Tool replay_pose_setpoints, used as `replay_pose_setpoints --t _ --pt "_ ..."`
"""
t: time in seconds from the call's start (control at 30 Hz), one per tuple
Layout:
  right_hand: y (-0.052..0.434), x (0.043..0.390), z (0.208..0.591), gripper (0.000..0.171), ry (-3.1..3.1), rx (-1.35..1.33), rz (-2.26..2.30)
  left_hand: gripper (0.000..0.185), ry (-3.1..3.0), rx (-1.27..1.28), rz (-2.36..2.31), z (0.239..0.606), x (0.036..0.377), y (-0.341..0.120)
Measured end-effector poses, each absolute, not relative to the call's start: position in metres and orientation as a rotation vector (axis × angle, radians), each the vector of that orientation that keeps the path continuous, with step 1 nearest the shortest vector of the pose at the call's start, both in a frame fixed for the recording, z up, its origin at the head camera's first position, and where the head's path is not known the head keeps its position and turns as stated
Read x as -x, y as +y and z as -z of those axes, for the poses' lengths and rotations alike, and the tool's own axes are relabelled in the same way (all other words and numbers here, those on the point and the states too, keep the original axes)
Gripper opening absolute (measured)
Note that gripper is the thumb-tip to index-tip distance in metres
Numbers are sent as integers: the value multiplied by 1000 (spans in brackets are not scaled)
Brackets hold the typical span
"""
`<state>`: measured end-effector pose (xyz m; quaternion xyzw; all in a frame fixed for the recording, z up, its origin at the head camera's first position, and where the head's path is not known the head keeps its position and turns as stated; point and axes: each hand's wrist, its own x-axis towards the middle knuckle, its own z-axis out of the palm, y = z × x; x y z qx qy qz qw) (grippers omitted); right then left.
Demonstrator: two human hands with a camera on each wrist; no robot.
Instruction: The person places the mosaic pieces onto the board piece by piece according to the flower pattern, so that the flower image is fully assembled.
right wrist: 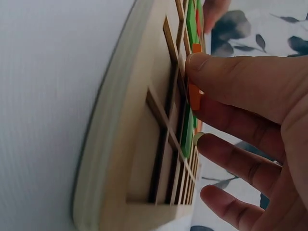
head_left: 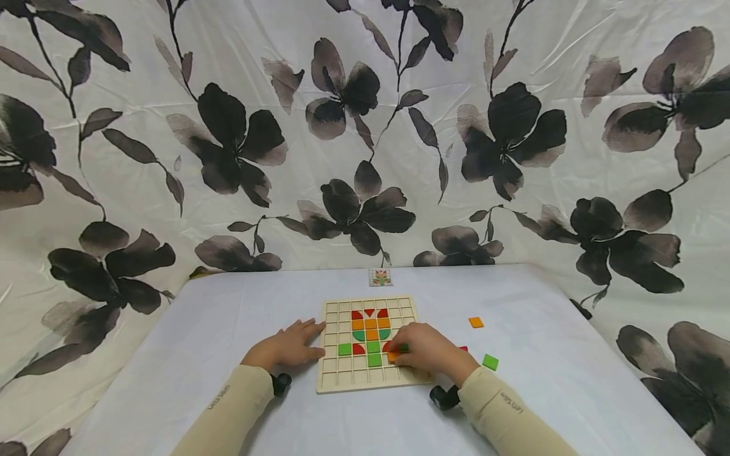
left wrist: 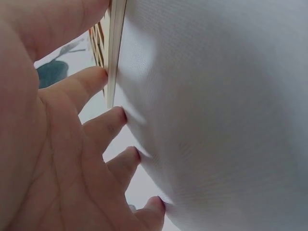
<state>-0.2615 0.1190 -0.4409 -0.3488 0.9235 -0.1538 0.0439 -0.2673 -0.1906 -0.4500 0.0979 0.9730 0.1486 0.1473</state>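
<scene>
A pale wooden grid board (head_left: 336,382) lies on the table with red, orange and green pieces set in its cells. My left hand (head_left: 288,346) rests at the board's left edge, fingers spread; in the left wrist view its thumb and index finger touch that edge. Over the board's right half, my right hand (head_left: 430,349) pinches an orange tile (right wrist: 194,96) between thumb and index finger. This tile appears tilted on edge just at the grid surface. A green tile (right wrist: 186,137) sits in the grid beside it. The right hand hides part of the board's right side.
Right of the board lie a loose orange tile (head_left: 476,322) and a green tile (head_left: 490,362). A red piece (head_left: 464,348) shows partly behind the right hand. A small pattern card (head_left: 380,277) lies at the table's back edge, before a flowered cloth (head_left: 422,209).
</scene>
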Motion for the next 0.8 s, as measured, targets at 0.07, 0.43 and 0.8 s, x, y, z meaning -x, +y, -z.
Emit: replay_pose_setpoints --t 0.07,0.43,0.8 --pt "117 260 441 20 2822 1079 468 71 2803 -282 -430 450 267 -191" --pt "110 254 438 12 2861 1231 380 70 2810 -289 -441 454 268 -192" --pt "110 256 439 9 2849 1220 420 69 2803 -297 -452 454 269 -193"
